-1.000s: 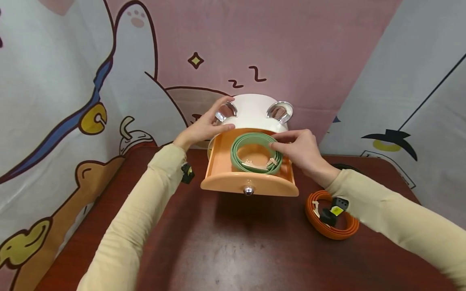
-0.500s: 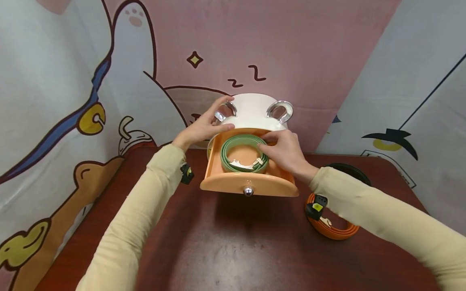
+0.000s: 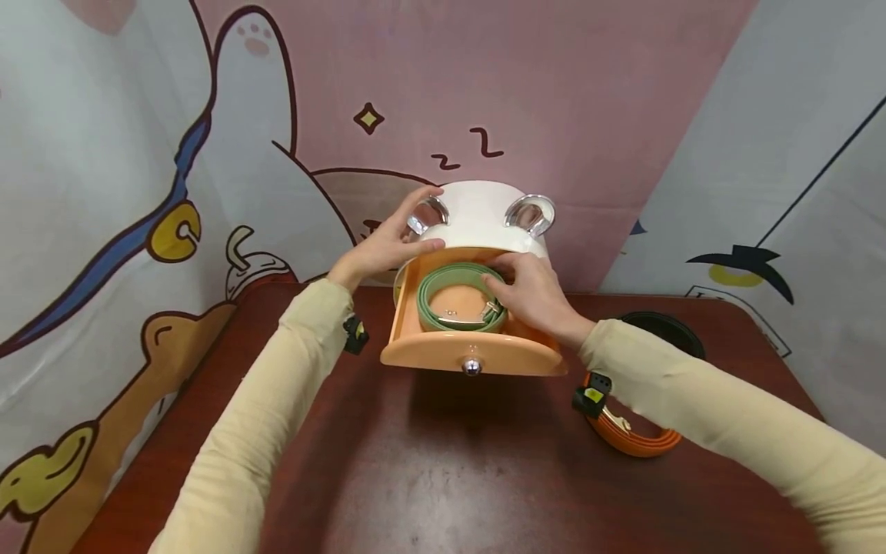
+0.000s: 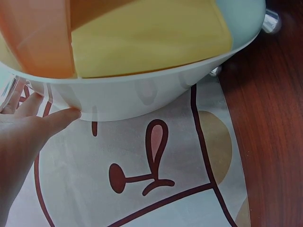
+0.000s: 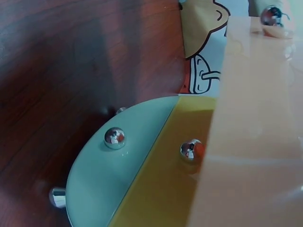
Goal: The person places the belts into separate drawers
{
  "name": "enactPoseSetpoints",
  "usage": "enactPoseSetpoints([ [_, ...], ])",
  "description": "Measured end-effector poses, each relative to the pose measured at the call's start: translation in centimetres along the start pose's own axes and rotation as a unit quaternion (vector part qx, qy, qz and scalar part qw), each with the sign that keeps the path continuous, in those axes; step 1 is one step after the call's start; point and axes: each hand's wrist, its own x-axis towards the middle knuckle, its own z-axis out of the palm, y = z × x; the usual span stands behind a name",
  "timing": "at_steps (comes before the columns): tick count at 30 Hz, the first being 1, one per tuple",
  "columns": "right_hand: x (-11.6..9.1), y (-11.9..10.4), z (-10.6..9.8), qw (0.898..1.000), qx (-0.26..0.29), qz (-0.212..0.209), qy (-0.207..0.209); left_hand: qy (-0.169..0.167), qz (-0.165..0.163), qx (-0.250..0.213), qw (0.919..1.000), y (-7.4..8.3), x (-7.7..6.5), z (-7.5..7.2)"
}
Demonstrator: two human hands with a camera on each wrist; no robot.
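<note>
A white drawer cabinet with two silver ears stands at the back of the table, its top orange drawer pulled out. Inside that drawer lies a coiled green belt with a gold buckle. My right hand pinches the coil's right side, thumb over the inner wall; its other fingers are mostly hidden. My left hand holds the cabinet's upper left around the ear, thumb against the white shell. In the left wrist view, the left thumb and fingers touch the shell's edge.
A coiled orange belt lies at the right, partly under my right forearm. Behind that forearm is a coiled black belt. Lower yellow and mint drawers with silver knobs show in the right wrist view.
My right hand has moved left with the green belt, and the coil sits lower in the drawer. The black belt has come into view. My left hand stays on the cabinet.
</note>
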Motion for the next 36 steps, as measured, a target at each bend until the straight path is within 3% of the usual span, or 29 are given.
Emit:
enactPoseSetpoints([
  [7,-0.4,-0.4,0.1,1.000,0.018,0.018,-0.015,0.006,-0.012,-0.004,0.9999,-0.1,-0.6,0.1],
  [21,-1.8,-0.6,-3.1,0.998,0.054,0.036,-0.007,0.011,0.005,-0.002,0.9999,0.1,-0.6,0.0],
  [28,-3.6,-0.6,-4.8,0.998,0.060,0.004,0.000,0.016,0.014,-0.002,0.9998,-3.4,0.7,0.0],
  [36,-5.2,-0.5,-5.9,0.998,0.052,-0.041,-0.002,0.015,0.019,0.004,0.9997,-3.5,1.2,0.1],
])
